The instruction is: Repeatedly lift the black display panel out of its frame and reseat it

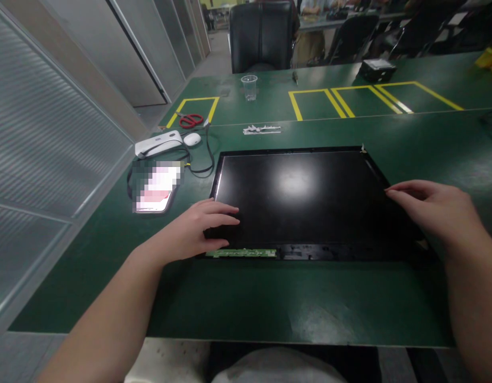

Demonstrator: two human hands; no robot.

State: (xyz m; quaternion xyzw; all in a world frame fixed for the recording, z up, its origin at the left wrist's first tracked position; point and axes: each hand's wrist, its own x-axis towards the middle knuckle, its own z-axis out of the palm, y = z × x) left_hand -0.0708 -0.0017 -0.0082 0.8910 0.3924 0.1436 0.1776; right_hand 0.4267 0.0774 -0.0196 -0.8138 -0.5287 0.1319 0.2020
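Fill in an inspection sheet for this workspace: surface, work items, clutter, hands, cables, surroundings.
Surface: green table, marked with yellow tape.
Work items: black screen panel lying flat; green circuit strip along its near edge, toward the left.
Clutter: phone with pixelated display, red-handled scissors, clear cup, white scraps.
Hands: left hand spread at the panel's left edge; right hand with fingertips together at its right edge, grip unclear.
Cables: black cable looping beyond the phone.
Surroundings: black chair beyond the table; ridged partition leftward.
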